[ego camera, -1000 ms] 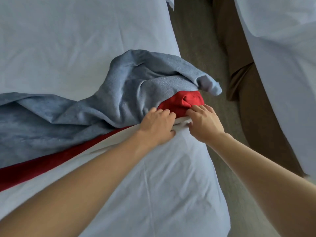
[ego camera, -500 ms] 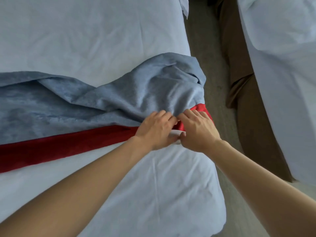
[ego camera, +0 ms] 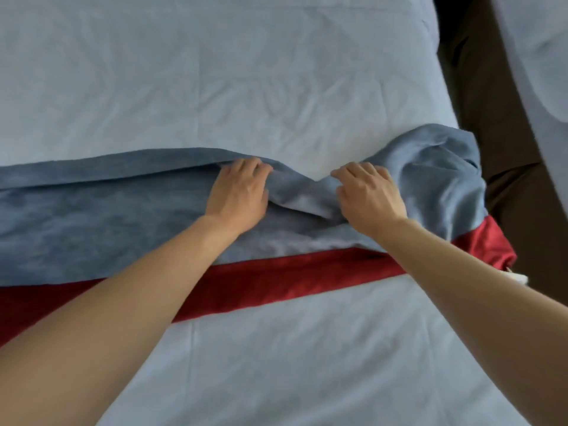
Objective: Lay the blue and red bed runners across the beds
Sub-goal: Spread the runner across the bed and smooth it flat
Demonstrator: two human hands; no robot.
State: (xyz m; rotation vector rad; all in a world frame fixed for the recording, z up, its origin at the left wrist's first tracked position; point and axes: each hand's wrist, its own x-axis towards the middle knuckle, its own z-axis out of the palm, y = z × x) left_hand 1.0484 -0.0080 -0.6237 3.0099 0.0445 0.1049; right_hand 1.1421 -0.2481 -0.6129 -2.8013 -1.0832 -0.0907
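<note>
A blue bed runner point(ego camera: 101, 216) lies across the white bed point(ego camera: 233, 81) from left to right, bunched and wrinkled near the bed's right edge. A red runner point(ego camera: 276, 281) shows as a band along its near side and hangs over the right edge. My left hand point(ego camera: 238, 195) grips the blue runner's far edge near the middle. My right hand point(ego camera: 368, 195) pinches the same far edge a little to the right, with a fold of blue cloth sagging between the two hands.
A brown floor gap point(ego camera: 504, 167) runs along the bed's right side. A second white bed point(ego camera: 541, 56) fills the top right corner. A small white tag point(ego camera: 518, 276) sticks out by the red runner's hanging end.
Both hands left the red runner's near edge and moved up to the blue runner's far edge, spreading apart. The red band now lies flatter and straighter across the bed.
</note>
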